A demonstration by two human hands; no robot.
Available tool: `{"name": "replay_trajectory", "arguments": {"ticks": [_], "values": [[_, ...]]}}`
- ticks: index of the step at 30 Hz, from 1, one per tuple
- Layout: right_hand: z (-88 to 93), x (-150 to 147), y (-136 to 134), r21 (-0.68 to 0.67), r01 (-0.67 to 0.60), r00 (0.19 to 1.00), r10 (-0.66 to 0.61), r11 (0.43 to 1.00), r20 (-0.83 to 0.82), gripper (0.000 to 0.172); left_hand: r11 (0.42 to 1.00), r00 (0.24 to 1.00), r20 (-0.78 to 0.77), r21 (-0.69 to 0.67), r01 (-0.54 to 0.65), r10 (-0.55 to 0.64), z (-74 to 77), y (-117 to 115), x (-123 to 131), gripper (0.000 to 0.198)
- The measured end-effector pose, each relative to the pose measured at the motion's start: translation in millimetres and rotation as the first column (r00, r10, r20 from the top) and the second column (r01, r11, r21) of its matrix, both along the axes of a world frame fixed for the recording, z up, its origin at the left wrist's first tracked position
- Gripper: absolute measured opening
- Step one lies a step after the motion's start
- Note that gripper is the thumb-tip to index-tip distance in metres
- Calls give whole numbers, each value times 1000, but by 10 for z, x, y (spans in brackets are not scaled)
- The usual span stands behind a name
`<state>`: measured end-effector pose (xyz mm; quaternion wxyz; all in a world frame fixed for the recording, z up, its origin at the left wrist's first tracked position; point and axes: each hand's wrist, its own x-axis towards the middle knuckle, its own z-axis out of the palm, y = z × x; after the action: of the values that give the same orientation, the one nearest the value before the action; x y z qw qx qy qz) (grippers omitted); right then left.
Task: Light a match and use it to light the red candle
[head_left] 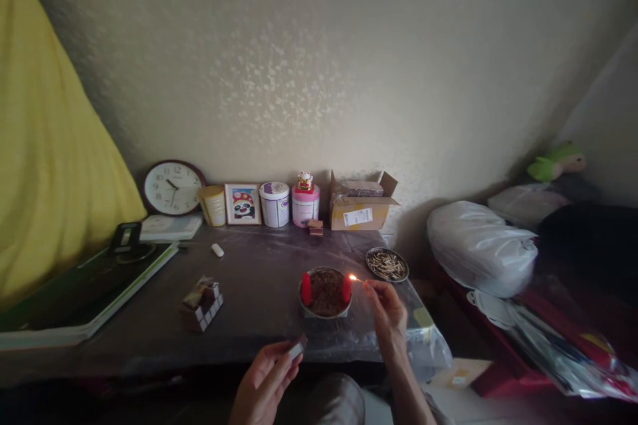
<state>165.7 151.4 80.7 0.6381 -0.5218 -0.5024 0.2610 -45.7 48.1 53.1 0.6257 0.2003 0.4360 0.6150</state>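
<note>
A small matchbox [298,347] is held between the fingers of my left hand [269,375], low at the table's front edge. My right hand [386,312] pinches a burning match [357,278], its flame close beside the top of the right red candle [347,288]. That candle and the left red candle [306,288] stand upright at opposite sides of a round bowl [325,313] filled with dark, grainy material. Whether the flame touches the candle's wick I cannot tell. Behind my right hand lies a round dish [406,273] full of matchsticks.
A pack of small boxes [203,305] sits left on the plastic-covered table [254,279]. Along the wall stand a clock [173,188], a picture frame [243,204], tins [274,204] and an open carton [361,214]. White bags [478,246] lie right.
</note>
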Motion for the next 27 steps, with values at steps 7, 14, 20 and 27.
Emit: {"name": "replay_trajectory", "arguments": {"ticks": [7, 14, 20, 27], "values": [[-1, -28, 55, -15, 22, 999, -21, 1000, 36, 29, 1000, 1000, -19, -23, -11, 10, -24, 13, -15, 38], [-25, -43, 95, -29, 35, 998, -34, 999, 51, 29, 999, 1000, -9, -35, -20, 19, -45, 41, -33, 38], [-32, -49, 128, -21, 34, 997, -32, 999, 71, 30, 999, 1000, 16, -31, -16, 16, -33, 39, -35, 37], [-30, -67, 149, -10, 30, 996, -29, 1000, 86, 29, 998, 999, -17, -43, -40, 40, -28, 40, -45, 40]]}}
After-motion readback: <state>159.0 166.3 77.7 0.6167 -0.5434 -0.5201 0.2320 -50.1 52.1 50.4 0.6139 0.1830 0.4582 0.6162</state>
